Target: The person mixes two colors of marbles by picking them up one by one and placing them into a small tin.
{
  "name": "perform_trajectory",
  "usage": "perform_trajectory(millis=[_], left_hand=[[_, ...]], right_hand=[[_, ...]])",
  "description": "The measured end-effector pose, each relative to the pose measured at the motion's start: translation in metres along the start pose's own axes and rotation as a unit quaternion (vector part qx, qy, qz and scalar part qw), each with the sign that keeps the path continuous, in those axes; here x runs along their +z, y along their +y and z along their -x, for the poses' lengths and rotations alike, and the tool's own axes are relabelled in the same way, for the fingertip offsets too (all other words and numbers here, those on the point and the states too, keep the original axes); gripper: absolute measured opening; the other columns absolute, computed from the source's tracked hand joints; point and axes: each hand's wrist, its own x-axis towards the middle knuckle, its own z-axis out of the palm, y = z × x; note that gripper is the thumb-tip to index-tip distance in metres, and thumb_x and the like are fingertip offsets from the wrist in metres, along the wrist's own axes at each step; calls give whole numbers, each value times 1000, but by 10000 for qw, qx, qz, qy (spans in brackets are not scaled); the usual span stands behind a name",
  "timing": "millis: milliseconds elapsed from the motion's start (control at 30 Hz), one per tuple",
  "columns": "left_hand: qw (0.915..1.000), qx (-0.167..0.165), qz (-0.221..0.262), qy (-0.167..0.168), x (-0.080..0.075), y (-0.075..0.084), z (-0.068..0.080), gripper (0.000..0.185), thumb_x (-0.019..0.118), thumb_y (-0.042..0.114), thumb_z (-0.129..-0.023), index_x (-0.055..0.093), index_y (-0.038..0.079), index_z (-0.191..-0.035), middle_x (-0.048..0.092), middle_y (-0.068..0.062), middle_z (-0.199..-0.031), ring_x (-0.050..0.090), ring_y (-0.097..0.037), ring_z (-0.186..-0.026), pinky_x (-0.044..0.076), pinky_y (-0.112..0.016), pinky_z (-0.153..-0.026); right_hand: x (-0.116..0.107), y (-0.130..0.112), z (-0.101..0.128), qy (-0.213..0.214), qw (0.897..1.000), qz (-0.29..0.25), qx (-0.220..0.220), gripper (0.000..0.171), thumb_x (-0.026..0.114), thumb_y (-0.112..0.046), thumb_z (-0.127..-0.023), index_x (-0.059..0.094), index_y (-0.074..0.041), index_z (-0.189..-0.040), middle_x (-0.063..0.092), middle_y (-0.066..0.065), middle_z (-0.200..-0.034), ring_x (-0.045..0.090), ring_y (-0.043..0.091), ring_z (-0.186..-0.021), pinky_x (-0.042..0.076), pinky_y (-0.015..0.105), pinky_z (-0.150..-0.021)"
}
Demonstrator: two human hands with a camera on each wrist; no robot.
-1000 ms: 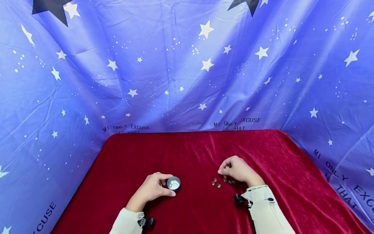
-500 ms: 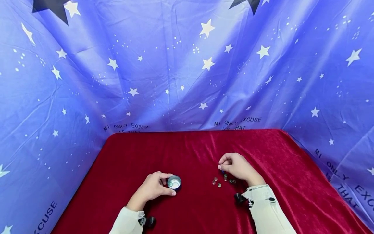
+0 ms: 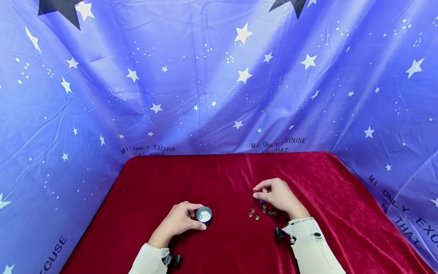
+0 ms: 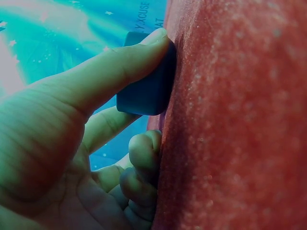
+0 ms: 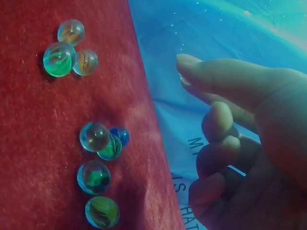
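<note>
A small round metal cup (image 3: 204, 215) stands on the red velvet cloth (image 3: 219, 175). My left hand (image 3: 184, 220) grips it, thumb on the near side and fingers on the far side; the left wrist view shows the thumb (image 4: 110, 72) pressed on the cup's dark wall (image 4: 146, 91). Several glass marbles (image 3: 261, 211) lie in a loose cluster to the cup's right, plain in the right wrist view (image 5: 96, 143). My right hand (image 3: 257, 194) hovers just above and behind them, thumb (image 5: 216, 76) and forefinger pinched together on what looks like a small marble, mostly hidden.
A blue star-printed sheet (image 3: 219, 83) hangs behind and wraps both sides of the table. The cloth's far edge (image 3: 226, 154) meets the sheet. Black wrist-camera mounts (image 3: 280, 233) sit at both cuffs. Bare red cloth lies between cup and marbles.
My right hand has lifted off the marble cluster and drifted slightly back and left, fingertips still pinched. The left hand and the cup have stayed put.
</note>
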Motion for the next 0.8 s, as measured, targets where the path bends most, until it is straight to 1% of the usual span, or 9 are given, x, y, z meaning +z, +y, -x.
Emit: perform_trajectory(millis=[167, 267, 400, 500, 667, 800], left_hand=[[10000, -22, 74, -44, 2, 1, -1, 55, 99, 29, -65, 80, 23, -116, 60, 4, -82, 54, -9, -75, 46, -24, -67], [10000, -21, 46, -71, 3, 0, -1, 55, 99, 30, -65, 79, 24, -116, 60, 4, -82, 54, -9, -75, 46, -24, -67], [9999, -68, -15, -85, 2, -2, -1, 54, 99, 31, -66, 79, 25, -116, 60, 5, -83, 55, -10, -77, 46, -24, -68], [10000, -55, 1, -54, 1, -1, 0, 54, 99, 30, -65, 79, 25, -115, 60, 4, -83, 55, -11, -77, 47, -25, -68], [10000, -31, 42, -47, -1, 0, 1, 53, 99, 30, -65, 80, 25, -114, 60, 3, -83, 56, -12, -77, 46, -24, -67], [10000, -52, -4, -30, -1, 0, 0, 54, 99, 31, -65, 79, 25, -115, 60, 4, -82, 55, -11, -77, 46, -24, -67]], right_hand=[[2, -1, 1, 118, 9999, 31, -31, 17, 89, -23, -80, 83, -17, -95, 51, -6, -61, 46, 8, -58, 41, 25, -58], [3, -3, 2, 109, 9999, 13, -105, 18, 89, -23, -80, 83, -17, -95, 51, -5, -61, 46, 8, -58, 41, 25, -58], [5, -8, 1, 106, 9998, -7, -183, 17, 90, -25, -80, 83, -20, -95, 52, -6, -63, 47, 8, -59, 42, 25, -59], [6, -12, -1, 135, 9994, 8, -309, 16, 90, -25, -80, 83, -22, -95, 54, -6, -65, 49, 9, -60, 43, 25, -59], [10, -20, -1, 137, 9976, 40, -672, 17, 89, -24, -80, 84, -21, -96, 59, -8, -72, 54, 10, -63, 46, 26, -58], [17, -25, -1, 93, 9959, 9, -895, 17, 89, -23, -80, 84, -20, -96, 62, -10, -78, 57, 9, -67, 49, 26, -61]])
